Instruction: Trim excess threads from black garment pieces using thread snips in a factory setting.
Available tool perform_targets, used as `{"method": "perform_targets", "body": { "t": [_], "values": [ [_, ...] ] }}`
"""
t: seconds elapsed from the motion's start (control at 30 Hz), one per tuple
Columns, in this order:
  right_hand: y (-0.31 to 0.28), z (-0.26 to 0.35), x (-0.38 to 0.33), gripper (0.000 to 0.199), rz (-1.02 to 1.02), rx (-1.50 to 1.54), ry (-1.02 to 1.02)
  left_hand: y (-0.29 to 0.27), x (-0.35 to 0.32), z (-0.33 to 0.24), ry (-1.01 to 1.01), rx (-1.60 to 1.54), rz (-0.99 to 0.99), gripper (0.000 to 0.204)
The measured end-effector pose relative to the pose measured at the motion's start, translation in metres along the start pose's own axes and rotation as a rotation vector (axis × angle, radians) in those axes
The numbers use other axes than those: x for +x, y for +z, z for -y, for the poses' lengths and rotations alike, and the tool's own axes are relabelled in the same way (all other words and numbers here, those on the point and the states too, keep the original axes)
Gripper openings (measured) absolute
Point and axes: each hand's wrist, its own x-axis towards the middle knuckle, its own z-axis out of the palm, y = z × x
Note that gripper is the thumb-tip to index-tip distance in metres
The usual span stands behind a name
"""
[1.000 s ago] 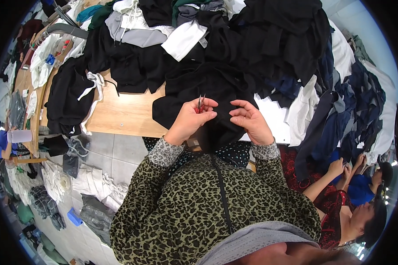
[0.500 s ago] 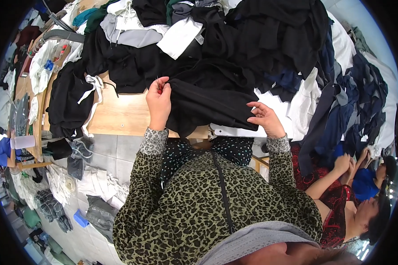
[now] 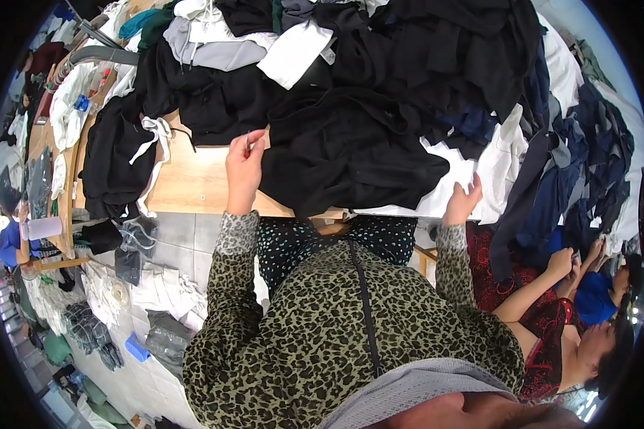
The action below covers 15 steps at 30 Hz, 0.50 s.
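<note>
Black garment [image 3: 350,154]: spread on the wooden counter [image 3: 193,179], long axis running left to right between both hands. Left hand [image 3: 245,166]: grip pinched on the garment's left edge, a small tool apparently between the fingers. Right hand [image 3: 464,202]: fingers open, resting near the garment's right hem beside white cloth [image 3: 472,175].

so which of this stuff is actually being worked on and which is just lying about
In hand:
- black garment, held by left hand and right hand
- wooden table under it

Lying about:
- white cloth
- grey garment
- navy clothes
- floor bundles
</note>
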Motion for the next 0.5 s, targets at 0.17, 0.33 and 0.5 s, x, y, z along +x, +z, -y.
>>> {"method": "perform_targets", "body": {
  "t": [0.17,0.33,0.5],
  "values": [
    [-0.008,0.024,-0.076,0.041,0.111,-0.275,-0.455,-0.04,-0.036,0.025,-0.221,0.007,-0.037,0.019],
    [0.01,0.047,-0.109,0.026,0.278,-0.256,-0.668,-0.045,-0.06,0.042,-0.244,0.136,0.001,0.026],
    [0.04,0.082,-0.102,0.029,0.388,-0.211,-0.836,-0.024,-0.064,0.037,-0.018,0.246,0.155,0.036]
  ]
}}
